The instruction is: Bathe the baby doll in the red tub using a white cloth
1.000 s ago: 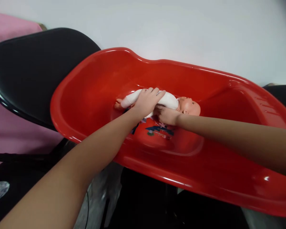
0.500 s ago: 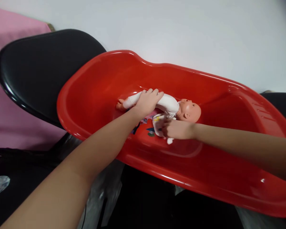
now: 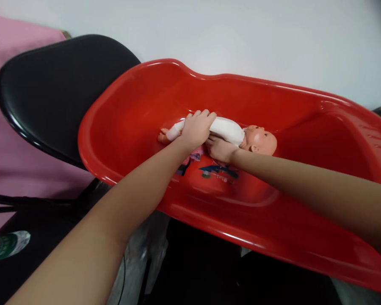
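Note:
A baby doll point(image 3: 262, 140) in a white garment point(image 3: 227, 129) lies on its side in a red baby bathtub point(image 3: 139, 110), its head to the right and bare feet to the left. My left hand point(image 3: 197, 129) curls over the doll's middle from above, fingers wrapped over its far side. Close against the doll's near side is my right hand point(image 3: 221, 149), its fingers bent into the garment and partly hidden behind my left hand. Printed pictures point(image 3: 219, 170) show on the tub floor just below.
The tub's left end overlaps a black chair seat point(image 3: 60, 93). Pink cloth point(image 3: 22, 34) hangs at the left, and a white wall point(image 3: 241, 34) rises behind. A bottle with a green and white label point(image 3: 8, 245) is at the lower left.
My right hand has moved up and left to the doll's side, beside my left hand. The loose white flap with yellow print no longer shows, and more of the tub's floor picture is visible.

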`<state>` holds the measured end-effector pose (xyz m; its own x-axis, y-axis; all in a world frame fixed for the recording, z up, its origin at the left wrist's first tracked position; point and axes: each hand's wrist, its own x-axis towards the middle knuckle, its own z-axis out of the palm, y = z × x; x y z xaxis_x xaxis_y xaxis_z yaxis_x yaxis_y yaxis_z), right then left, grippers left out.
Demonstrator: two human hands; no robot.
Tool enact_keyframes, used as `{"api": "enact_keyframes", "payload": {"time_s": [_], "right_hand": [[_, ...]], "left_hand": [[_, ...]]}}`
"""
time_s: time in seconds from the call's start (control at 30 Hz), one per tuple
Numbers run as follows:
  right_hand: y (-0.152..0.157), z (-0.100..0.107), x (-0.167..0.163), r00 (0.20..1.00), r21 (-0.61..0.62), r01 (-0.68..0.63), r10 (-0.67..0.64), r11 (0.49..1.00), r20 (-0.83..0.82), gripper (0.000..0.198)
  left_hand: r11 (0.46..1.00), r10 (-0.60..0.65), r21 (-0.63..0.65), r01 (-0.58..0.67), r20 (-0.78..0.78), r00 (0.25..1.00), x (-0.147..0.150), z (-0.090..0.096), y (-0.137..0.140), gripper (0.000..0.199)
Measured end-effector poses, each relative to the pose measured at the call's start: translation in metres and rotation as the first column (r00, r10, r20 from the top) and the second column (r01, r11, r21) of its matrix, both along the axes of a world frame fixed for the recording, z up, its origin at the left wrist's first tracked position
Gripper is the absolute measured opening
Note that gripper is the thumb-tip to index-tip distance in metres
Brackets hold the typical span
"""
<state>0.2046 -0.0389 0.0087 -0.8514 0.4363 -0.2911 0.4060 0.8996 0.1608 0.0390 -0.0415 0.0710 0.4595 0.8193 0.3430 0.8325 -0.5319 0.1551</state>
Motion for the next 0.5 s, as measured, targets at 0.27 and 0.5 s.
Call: {"api": "enact_keyframes", "payload": {"time_s": [0.27, 0.5], "right_hand": [[-0.071, 0.004, 0.106, 0.974, 0.271, 0.017, -0.077, 0.963, 0.214, 0.030], [-0.071, 0.036, 0.048, 0.983, 0.173, -0.182, 0.179, 0.968, 0.029, 0.028]], "left_hand": [[1.000, -0.009, -0.006, 0.009, -0.015, 1.000, -0.002, -0.001, -0.004, 0.032], [1.000, 0.004, -0.005, -0.004, -0.030, 1.000, -0.001, 0.000, -0.003, 0.029]]}}
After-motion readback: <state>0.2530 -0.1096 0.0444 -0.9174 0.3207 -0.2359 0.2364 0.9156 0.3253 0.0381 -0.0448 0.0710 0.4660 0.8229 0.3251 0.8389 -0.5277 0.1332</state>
